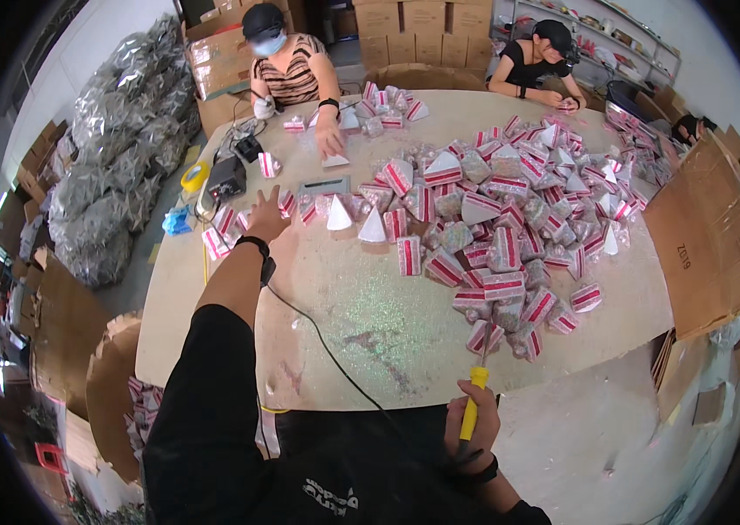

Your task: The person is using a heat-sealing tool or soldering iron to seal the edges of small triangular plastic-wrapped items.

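My left hand (267,218) stretches across the table at the left, fingers spread. A small pink-and-white wedge shaped like a cake slice (286,205) lies at its fingertips; whether they touch I cannot tell. Several similar wedges (215,243) sit just left of that hand. Near the front edge my right hand (475,420) is closed around a yellow-handled tool (473,404) with a thin metal shaft, something like a soldering iron. Its shaft points away from me, and the tip reaches a striped wedge (485,338) at the near side of a large pile (501,210).
A dark box with cords (226,178), yellow tape (195,177) and a grey flat tray (324,186) are on the table. A black cord (326,346) crosses its near part. Two people work opposite, one with a hand (330,138) on a white wedge. A cardboard box (707,241) stands right.
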Demonstrator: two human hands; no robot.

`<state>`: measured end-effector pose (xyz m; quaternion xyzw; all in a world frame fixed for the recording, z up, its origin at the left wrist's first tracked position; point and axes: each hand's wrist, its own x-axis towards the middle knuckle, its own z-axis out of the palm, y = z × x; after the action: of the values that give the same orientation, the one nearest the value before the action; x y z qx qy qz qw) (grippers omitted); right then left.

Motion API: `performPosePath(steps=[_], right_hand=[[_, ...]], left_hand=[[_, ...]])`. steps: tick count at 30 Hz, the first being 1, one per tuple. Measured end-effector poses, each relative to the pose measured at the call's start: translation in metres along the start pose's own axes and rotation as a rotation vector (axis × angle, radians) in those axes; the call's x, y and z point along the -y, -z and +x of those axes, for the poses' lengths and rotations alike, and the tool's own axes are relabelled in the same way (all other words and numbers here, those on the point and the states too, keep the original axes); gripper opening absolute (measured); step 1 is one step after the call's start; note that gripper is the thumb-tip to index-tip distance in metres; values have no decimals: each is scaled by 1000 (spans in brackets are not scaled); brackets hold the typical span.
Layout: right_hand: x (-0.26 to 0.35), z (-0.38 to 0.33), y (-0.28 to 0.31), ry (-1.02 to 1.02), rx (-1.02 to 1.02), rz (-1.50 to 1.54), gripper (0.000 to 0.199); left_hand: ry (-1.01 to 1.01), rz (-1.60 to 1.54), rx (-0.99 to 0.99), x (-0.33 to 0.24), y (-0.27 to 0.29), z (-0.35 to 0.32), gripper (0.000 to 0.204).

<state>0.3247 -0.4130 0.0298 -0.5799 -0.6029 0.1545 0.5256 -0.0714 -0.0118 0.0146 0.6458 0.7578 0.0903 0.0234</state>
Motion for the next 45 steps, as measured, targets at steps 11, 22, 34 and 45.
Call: performPosePath(steps=[11, 22, 34, 45], right_hand=[[4, 3, 1, -64, -37, -87, 38], [8, 11, -11, 41, 14, -59, 42], [14, 3, -11, 92, 114, -22, 40], [16, 58, -29, 168, 116, 178, 58]], left_hand=[[-165, -67, 10, 21, -34, 40, 56], [-231, -161, -227, 29, -54, 0, 54], [214, -1282, -131, 57, -54, -53, 48], [299, -2029, 1134, -101, -37, -320, 51]])
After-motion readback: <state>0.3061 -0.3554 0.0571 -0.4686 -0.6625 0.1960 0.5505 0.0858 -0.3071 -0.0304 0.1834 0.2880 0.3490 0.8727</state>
